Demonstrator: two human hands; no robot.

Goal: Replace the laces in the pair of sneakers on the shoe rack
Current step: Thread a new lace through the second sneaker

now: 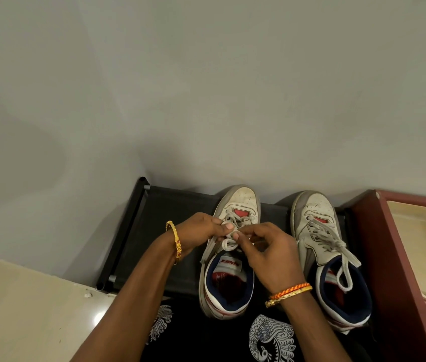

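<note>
While both sneakers are sitting on the rack [170, 205], the left hand [198, 231] and right hand [266, 252] are pinching the lace [230, 243] over the left sneaker [235, 205]; tugging unevenly risks tightening the knot.

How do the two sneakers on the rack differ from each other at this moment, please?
The left sneaker has both hands pinching its lace, left hand and right hand; the right sneaker is untouched. The right sneaker's lace is fully threaded with loose ends trailing into its opening. Both are white with navy collars, toes toward the wall.
</note>
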